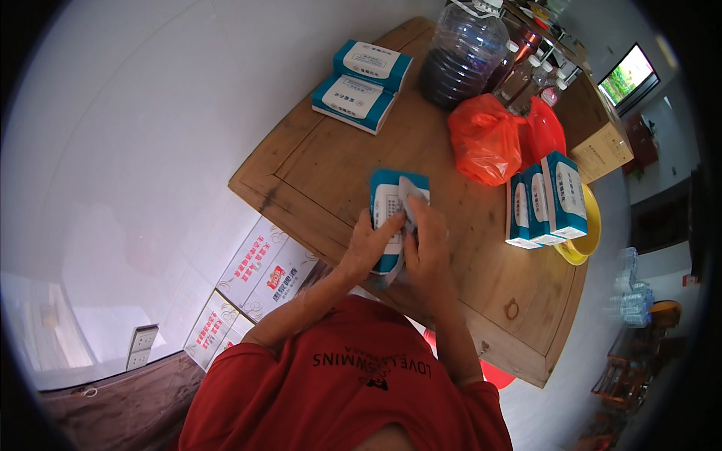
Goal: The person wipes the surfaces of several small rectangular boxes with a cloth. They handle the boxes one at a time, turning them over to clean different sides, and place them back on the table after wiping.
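My left hand (365, 243) grips a blue-and-white tissue box or pack (385, 194) along its left side, its thumb lying over the front face. A grey, crumpled cloth or film (412, 194) is pressed against that pack by my right hand (427, 239); blur hides which it is. Both hands are close together above the near edge of the wooden table (316, 186). Farther off to the left, two similar packs (361, 84) lie on the tabletop, one behind the other. Three more packs (541, 200) stand side by side at the right.
A yellow basin (589, 225) sits behind the right-hand packs. Beyond are a red plastic bag (488, 141), a large plastic jug (465, 51) of dark liquid, several capped bottles (524, 79) and a cardboard box (603, 138). Printed cartons (265, 265) stand below the table by the white wall.
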A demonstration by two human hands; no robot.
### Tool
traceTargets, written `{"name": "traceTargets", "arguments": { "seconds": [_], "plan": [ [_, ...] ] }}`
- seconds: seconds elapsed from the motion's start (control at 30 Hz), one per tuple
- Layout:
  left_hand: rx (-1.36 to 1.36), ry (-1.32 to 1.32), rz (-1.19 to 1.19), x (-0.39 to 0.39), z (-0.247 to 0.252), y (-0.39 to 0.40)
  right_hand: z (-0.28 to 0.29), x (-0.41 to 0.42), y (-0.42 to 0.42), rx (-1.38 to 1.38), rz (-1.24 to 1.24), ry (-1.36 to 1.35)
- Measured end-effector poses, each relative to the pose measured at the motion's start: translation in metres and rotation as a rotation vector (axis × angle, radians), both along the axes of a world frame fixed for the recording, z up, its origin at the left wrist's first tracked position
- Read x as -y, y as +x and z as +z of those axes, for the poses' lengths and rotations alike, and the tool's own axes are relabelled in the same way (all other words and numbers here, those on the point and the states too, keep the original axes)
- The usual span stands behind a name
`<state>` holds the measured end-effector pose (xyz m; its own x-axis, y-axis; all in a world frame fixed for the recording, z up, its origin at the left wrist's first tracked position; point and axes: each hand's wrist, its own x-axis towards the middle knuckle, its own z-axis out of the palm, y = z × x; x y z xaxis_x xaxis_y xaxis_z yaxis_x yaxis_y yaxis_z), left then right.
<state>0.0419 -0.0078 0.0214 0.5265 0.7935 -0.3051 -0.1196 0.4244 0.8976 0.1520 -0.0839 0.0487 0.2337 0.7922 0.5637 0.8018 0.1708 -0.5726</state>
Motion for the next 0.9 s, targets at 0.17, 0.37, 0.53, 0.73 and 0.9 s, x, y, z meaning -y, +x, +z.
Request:
{"name": "traceTargets", "arguments": {
  "seconds": [0.17,0.37,0.53,0.73,0.9],
  "plan": [
    [0.074,-0.03,-0.103,0.0,-0.007,-0.001,-0.024,-0.013,0.022,-0.145,-0.057,0.014],
    [0.261,-0.048,-0.126,0.002,-0.007,0.01,-0.064,0.0,0.037,-0.86,-0.054,0.126],
    [0.203,-0.059,-0.129,0.006,0.001,0.021,-0.035,0.007,0.016,-0.689,-0.107,0.178],
    [0.074,0.321,-0.165,-0.004,-0.036,0.025,-0.001,0.017,0.008,-0.129,0.036,0.101],
    [-0.194,0.6,-0.184,0.006,-0.044,0.029,0.006,0.007,0.034,-0.132,0.057,0.003]
  ]
}}
